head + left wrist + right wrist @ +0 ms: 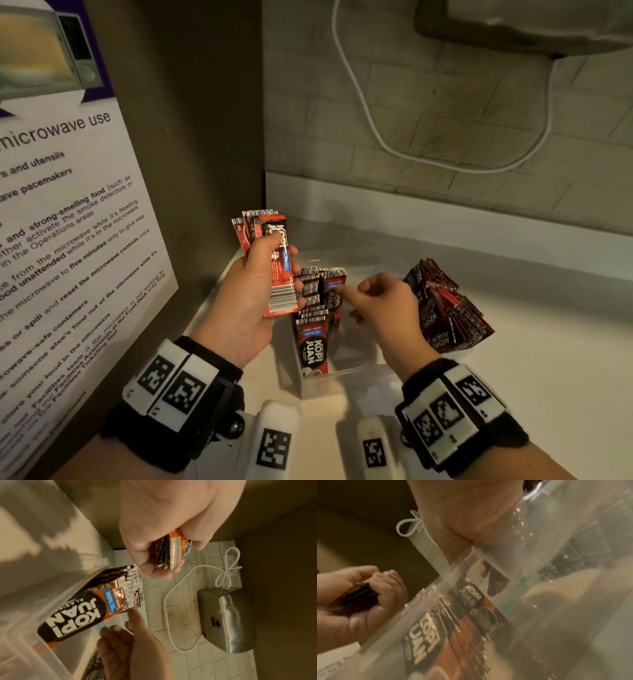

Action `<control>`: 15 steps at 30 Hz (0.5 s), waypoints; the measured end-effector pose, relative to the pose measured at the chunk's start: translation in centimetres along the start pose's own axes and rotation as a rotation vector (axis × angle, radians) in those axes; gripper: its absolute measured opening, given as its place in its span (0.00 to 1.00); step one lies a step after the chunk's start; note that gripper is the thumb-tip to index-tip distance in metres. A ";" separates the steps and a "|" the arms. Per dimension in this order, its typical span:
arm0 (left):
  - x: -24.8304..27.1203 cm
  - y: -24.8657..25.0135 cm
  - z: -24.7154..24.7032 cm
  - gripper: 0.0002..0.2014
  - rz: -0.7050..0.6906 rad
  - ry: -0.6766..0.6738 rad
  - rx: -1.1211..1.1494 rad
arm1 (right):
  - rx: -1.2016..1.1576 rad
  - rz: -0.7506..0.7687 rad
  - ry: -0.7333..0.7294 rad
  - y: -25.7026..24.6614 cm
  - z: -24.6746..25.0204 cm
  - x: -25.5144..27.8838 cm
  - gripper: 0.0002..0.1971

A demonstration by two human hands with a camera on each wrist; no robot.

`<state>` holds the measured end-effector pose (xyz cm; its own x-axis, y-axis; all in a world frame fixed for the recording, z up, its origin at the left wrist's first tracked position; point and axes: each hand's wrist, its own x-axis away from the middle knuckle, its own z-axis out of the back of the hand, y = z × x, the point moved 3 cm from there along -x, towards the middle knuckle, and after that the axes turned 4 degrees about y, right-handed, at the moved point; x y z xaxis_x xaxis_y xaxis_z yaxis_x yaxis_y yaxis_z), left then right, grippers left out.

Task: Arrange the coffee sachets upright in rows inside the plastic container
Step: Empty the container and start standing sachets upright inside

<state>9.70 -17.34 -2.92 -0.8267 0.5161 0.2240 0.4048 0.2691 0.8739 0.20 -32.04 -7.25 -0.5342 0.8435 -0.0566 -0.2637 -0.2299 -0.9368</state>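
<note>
My left hand (255,270) grips a stack of red Kopi Juan sachets (279,260), held up left of the clear plastic container (346,371). The left wrist view shows the same stack (173,550) pinched between thumb and fingers. Several sachets (315,339) stand upright in rows in the container's left part. My right hand (383,305) is over the container and holds nothing. Its straight index finger (342,291) touches the top of the rear standing sachets (82,615). In the blurred right wrist view the rows (436,635) show through the container wall (539,547).
A loose heap of sachets (445,308) lies on the white counter (548,342) right of the container. A microwave notice (68,222) covers the left wall. A white cable (370,120) hangs on the brick wall under a metal appliance (531,24). Two white marker blocks (277,442) sit at the front.
</note>
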 end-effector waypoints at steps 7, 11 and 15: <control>1.0 0.3 -1.4 0.08 -0.063 -0.068 -0.071 | -0.381 0.133 -0.133 -5.2 1.4 3.0 0.07; 1.5 0.3 -2.1 0.11 -0.104 -0.104 -0.070 | -0.408 0.190 -0.308 -6.5 0.7 4.5 0.11; 1.8 0.3 -2.2 0.19 -0.166 -0.113 -0.112 | -0.392 0.177 -0.339 -6.2 0.5 4.7 0.08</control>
<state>7.47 -18.09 -1.27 -0.8267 0.5619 0.0292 0.2161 0.2691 0.9385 -1.04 -26.88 -1.50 -0.7890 0.5901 -0.1712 0.1378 -0.1016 -0.9852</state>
